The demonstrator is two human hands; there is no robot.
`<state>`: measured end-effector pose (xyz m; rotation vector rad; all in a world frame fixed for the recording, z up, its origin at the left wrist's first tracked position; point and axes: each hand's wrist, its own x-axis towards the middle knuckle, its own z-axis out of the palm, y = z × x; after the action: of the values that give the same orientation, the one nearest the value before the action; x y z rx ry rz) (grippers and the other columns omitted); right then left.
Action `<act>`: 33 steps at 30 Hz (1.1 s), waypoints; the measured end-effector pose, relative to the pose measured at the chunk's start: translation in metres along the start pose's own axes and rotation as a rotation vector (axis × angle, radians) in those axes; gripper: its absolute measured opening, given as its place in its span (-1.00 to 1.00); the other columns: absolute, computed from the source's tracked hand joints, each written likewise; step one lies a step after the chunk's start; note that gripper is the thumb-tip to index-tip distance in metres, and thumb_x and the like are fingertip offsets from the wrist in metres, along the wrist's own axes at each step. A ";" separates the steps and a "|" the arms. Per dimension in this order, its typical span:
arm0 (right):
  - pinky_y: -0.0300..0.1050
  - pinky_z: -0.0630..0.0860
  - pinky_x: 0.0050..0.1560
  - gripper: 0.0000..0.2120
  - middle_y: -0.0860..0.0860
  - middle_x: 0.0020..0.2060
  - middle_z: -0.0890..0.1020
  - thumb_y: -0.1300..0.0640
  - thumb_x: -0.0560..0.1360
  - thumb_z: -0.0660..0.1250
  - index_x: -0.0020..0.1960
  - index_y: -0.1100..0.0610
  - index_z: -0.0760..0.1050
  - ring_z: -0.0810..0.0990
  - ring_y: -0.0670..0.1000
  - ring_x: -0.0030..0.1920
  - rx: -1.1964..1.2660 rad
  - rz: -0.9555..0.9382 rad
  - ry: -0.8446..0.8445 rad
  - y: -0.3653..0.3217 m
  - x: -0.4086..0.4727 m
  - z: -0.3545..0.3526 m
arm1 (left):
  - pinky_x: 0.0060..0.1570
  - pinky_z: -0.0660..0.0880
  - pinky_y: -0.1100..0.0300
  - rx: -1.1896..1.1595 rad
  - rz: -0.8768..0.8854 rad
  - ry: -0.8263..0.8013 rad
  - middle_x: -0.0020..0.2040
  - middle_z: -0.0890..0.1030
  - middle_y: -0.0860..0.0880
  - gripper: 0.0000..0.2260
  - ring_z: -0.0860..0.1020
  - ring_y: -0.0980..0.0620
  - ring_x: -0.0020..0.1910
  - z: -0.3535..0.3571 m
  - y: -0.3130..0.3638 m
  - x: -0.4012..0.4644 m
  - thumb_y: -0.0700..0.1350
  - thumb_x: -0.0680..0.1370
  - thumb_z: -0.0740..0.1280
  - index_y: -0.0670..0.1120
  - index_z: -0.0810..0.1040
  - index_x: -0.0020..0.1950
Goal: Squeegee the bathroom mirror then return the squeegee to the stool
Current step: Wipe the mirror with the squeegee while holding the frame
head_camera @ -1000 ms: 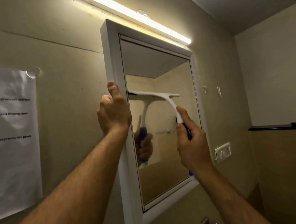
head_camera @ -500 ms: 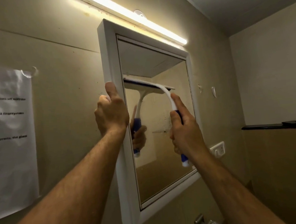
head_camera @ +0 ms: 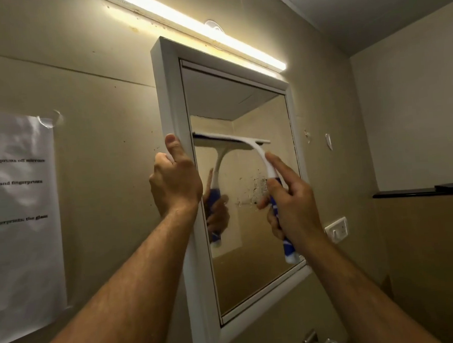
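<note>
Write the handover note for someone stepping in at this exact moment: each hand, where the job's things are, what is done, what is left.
Left hand: gripping the left side of the mirror frame, steadying it.
Right hand: closed on the blue handle of the squeegee, forefinger along its neck.
Blade: against the glass in the upper half, spanning from the left edge most of the way across.
Done: cannot tell how much is wiped.
Left: specks sit just below the blade, by the right hand; clear them, finish the lower glass, then put the squeegee on the stool, which is out of view.

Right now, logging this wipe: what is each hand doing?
Left hand: closed on the mirror frame, thumb up its edge.
Right hand: closed on the squeegee handle, index finger extended.
</note>
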<state>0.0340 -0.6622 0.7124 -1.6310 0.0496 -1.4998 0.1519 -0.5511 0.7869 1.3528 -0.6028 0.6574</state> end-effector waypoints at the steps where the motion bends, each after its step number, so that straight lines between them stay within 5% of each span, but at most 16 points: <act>1: -0.22 0.41 -0.59 -0.61 0.20 -0.25 0.59 0.09 0.64 0.16 0.39 -0.26 0.37 0.39 -0.06 -0.53 0.011 0.001 0.007 0.000 0.001 0.001 | -0.41 0.24 0.28 -0.001 0.000 0.001 -0.29 0.44 0.02 -0.48 0.41 0.11 -0.33 0.000 0.000 -0.001 0.24 0.60 -0.14 -0.11 0.44 0.00; 10: -0.26 0.45 -0.50 -0.56 0.10 -0.20 0.51 0.20 0.62 0.17 0.42 -0.16 0.38 0.45 -0.15 -0.46 -0.082 0.041 0.003 0.059 -0.072 -0.019 | -0.42 0.22 0.27 -0.017 0.000 0.017 -0.30 0.44 0.01 -0.45 0.40 0.11 -0.36 0.001 -0.001 0.001 0.24 0.61 -0.12 -0.14 0.47 0.01; 19: -0.30 0.37 -0.56 -0.60 0.14 -0.25 0.47 0.11 0.64 0.15 0.40 -0.22 0.38 0.36 -0.06 -0.44 0.019 0.027 0.051 0.005 -0.009 0.003 | -0.42 0.25 0.27 -0.007 0.012 0.007 -0.31 0.42 0.04 -0.49 0.39 0.13 -0.35 0.000 -0.001 0.001 0.22 0.61 -0.12 -0.12 0.46 0.04; 33: -0.27 0.40 -0.54 -0.60 0.04 -0.26 0.48 0.21 0.62 0.16 0.37 -0.13 0.44 0.42 -0.16 -0.49 0.006 0.085 -0.017 0.032 -0.060 -0.022 | -0.45 0.22 0.25 -0.016 0.011 0.007 -0.33 0.39 0.03 -0.49 0.37 0.12 -0.39 0.000 -0.002 0.000 0.22 0.62 -0.11 -0.13 0.44 -0.02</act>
<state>0.0169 -0.6595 0.6432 -1.6167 0.1036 -1.4209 0.1533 -0.5512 0.7856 1.3325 -0.6086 0.6649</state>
